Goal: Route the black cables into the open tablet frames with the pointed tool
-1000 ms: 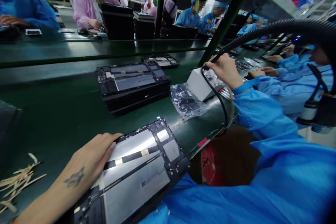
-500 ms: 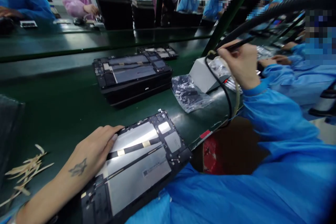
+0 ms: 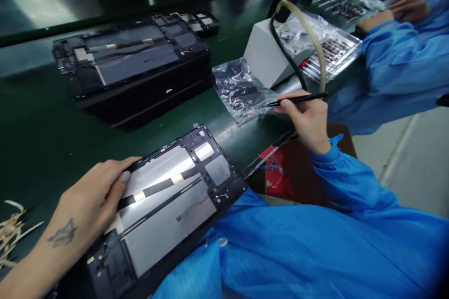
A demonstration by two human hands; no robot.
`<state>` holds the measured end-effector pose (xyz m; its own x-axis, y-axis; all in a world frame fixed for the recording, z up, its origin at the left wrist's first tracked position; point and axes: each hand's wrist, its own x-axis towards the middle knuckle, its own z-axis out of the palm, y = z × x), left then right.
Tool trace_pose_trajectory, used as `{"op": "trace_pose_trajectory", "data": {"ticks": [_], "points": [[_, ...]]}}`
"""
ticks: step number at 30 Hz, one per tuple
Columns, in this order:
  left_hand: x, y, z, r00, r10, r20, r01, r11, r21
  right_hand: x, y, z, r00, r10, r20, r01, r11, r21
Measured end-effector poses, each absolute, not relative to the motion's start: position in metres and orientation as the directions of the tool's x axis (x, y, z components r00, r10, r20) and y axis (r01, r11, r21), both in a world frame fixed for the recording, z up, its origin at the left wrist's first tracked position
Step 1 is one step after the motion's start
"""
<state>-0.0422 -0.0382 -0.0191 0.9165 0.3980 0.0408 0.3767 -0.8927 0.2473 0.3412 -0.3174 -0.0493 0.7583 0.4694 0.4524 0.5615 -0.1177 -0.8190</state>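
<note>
Dark green table (image 3: 38, 149) on an assembly floor, seen from above. Left grip (image 3: 91, 198): closed on the far-left edge of an opened tablet (image 3: 171, 205), thumb on its upper face and fingers over the rim; the tablet lies tilted to the right of this grip, inner side up, showing silver panels crossed by dark flex strips. Right grip (image 3: 310, 121): closed on black tweezers (image 3: 305, 98), their points directed leftward from it, over a clear plastic bag (image 3: 235, 96); whether they touch the film cannot be told. Beyond the right grip stand a white box (image 3: 264, 53), a black cable and a looped pale hose (image 3: 320, 51). Beyond the left grip sits a stack of similar tablets (image 3: 140, 79). Pale strips (image 3: 12, 231) lie left of the left grip. A co-worker's hands (image 3: 410, 11) appear far right, beyond the right grip.
</note>
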Motion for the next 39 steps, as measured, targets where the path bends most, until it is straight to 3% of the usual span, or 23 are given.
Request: {"op": "trace_pose_trajectory", "data": {"ticks": [5,18,28,35,39], "points": [[-0.041,-0.046,-0.018,0.884,0.465,0.056,0.438,-0.863,0.251,0.340,-0.306,-0.059,0.748,0.503,0.433,0.543,-0.087,-0.836],[-0.044,-0.041,-0.018,0.890,0.453,0.054,0.427,-0.869,0.252,0.335,-0.303,-0.057,0.705,0.529,0.471,0.619,-0.137,-0.773],[-0.040,-0.048,-0.017,0.872,0.487,0.052,0.460,-0.850,0.256,0.334,-0.301,-0.056,0.736,0.501,0.455,0.592,-0.151,-0.791],[-0.043,-0.041,-0.019,0.914,0.397,0.086,0.377,-0.908,0.182,0.336,-0.300,-0.056,0.729,0.509,0.457,0.599,-0.151,-0.787],[-0.040,-0.048,-0.017,0.885,0.454,0.106,0.427,-0.881,0.203,0.336,-0.300,-0.057,0.742,0.485,0.463,0.585,-0.132,-0.800]]}}
